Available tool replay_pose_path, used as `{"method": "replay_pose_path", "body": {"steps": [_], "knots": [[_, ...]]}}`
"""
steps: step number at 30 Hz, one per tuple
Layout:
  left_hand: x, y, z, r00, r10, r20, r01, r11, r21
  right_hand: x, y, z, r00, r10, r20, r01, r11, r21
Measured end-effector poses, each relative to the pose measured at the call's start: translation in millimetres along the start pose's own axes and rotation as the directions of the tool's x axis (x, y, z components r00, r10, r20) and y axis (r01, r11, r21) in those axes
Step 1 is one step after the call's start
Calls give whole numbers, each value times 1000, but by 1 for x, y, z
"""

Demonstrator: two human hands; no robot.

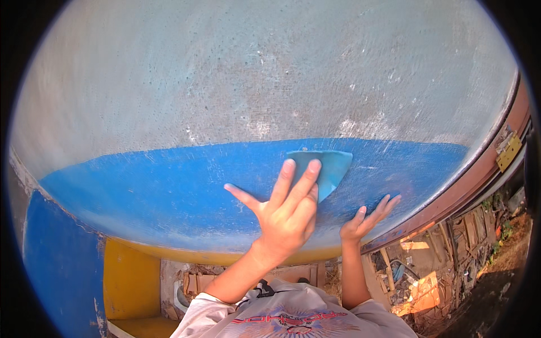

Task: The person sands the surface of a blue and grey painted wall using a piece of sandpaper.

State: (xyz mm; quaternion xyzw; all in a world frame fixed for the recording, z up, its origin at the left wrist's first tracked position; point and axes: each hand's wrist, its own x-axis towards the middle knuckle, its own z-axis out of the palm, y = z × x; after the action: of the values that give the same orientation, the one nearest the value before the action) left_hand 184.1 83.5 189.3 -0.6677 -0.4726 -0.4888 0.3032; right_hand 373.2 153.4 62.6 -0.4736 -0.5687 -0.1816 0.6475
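Note:
My left hand (284, 211) presses a folded blue abrasive sheet (329, 169) flat against a large panel, fingers spread, with two fingertips on the sheet's left edge. The sheet lies on the panel's blue painted band (152, 186), just below the line where the paint gives way to bare, scuffed grey-white surface (253, 73). My right hand (366, 217) rests open on the blue band to the lower right of the sheet, fingers pointing up and right, holding nothing.
A yellow section (129, 276) sits under the blue band at lower left. A rusty brown frame (473, 186) with a brass hinge (509, 149) runs along the panel's right edge. Scrap wood and debris (428, 270) lie on the ground at lower right.

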Motion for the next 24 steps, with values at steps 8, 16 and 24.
{"method": "replay_pose_path", "body": {"steps": [8, 16, 24], "knots": [[-4, 0, -12, 948, -306, -91, 302, 952, -57, 1, 29, -20, 985, -121, 121, 128, 990, -54], [-80, 51, 33, 968, -143, 206, 175, 974, -146, 9, 47, -34, 977, -150, 154, 160, 986, -53], [13, 100, 77, 997, 68, 49, -64, 995, -72, 39, 115, -60, 986, -92, 140, 111, 984, -140]]}}
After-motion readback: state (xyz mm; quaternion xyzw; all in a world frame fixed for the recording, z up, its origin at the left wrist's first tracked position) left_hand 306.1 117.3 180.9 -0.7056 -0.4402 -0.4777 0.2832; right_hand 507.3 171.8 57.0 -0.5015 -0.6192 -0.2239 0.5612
